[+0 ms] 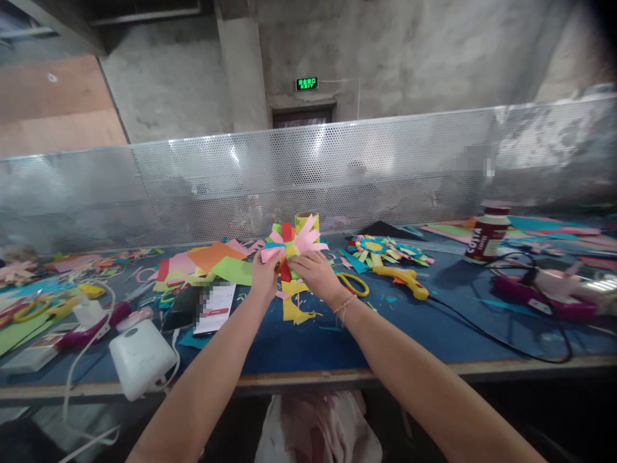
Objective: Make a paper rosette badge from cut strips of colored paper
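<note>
Both my hands hold up a paper flower made of pink, red, green, yellow and blue strips, above the table's middle. My left hand pinches its left side by a pink strip. On its lower right, the fingers of my right hand are closed on the strips; my fingertips are partly hidden. Behind the flower stands a yellow roll of tape. Below my hands lies a cut yellow paper scrap. Yellow-handled scissors rest beside my right wrist.
A yellow glue gun with a black cord and a finished-looking paper flower lie to the right. Farther right stands a brown Costa bottle. Coloured paper sheets, a phone-like card and a white charger lie left. A perforated metal screen closes the back.
</note>
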Action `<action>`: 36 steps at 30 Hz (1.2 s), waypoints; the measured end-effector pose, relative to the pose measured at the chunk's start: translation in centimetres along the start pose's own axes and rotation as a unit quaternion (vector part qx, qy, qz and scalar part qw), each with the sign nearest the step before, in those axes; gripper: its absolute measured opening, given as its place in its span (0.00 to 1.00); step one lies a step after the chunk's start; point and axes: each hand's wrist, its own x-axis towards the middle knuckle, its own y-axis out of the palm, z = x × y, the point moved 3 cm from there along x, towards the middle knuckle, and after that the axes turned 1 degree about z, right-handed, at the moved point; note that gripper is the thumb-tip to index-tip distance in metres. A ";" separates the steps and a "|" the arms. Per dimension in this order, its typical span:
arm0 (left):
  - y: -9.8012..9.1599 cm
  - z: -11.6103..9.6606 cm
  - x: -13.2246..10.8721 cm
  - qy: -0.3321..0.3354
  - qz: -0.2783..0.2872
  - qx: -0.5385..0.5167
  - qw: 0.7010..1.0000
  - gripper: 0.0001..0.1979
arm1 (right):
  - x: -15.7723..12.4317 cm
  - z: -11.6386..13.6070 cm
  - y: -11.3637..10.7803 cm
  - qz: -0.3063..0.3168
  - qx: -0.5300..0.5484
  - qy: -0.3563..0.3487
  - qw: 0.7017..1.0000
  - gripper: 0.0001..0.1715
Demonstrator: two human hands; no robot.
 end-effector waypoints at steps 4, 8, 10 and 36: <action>0.1 -0.1 -0.2 -0.004 -0.004 -0.025 1.000 0.13 | 0.0 0.0 0.0 0.005 0.002 0.005 1.000 0.16; -0.1 0.1 -0.1 -0.025 -0.017 -0.035 0.999 0.12 | 0.2 0.3 0.1 0.006 -0.015 -0.001 1.000 0.14; -0.4 0.3 0.0 -0.038 -0.030 -0.041 0.998 0.12 | 0.2 0.6 0.1 0.006 -0.029 -0.014 0.999 0.13; -0.6 1.4 0.2 -0.053 0.009 -0.056 0.997 0.14 | 0.2 0.4 0.9 0.032 -0.005 0.026 0.999 0.11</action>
